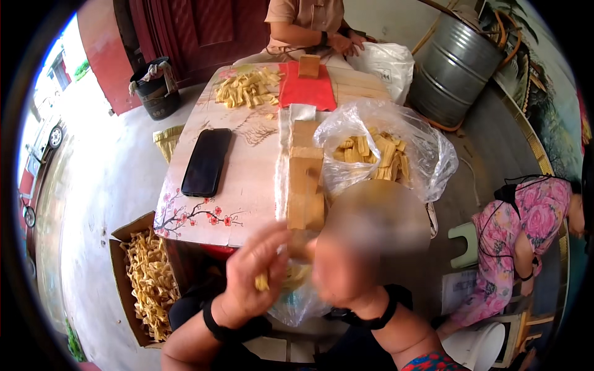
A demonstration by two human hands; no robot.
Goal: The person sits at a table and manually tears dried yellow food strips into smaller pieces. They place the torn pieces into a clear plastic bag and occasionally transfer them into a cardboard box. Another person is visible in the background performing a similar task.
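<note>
My left hand is curled at the near table edge, with a small yellow folded piece between its fingers. Motion blurs my right hand, which looks closed beside it. A broad brown-grey object spreads just above that hand, too blurred to name; it seems to be in its grip. Directly beyond my hands stands a wooden block device on a white cloth strip. Under my hands, a clear plastic bag with yellow pieces lies at my lap, partly hidden.
On the table lie a black phone, a yellow heap and an open plastic bag of yellow strips. A filled cardboard box stands left. One person sits opposite; another is at right.
</note>
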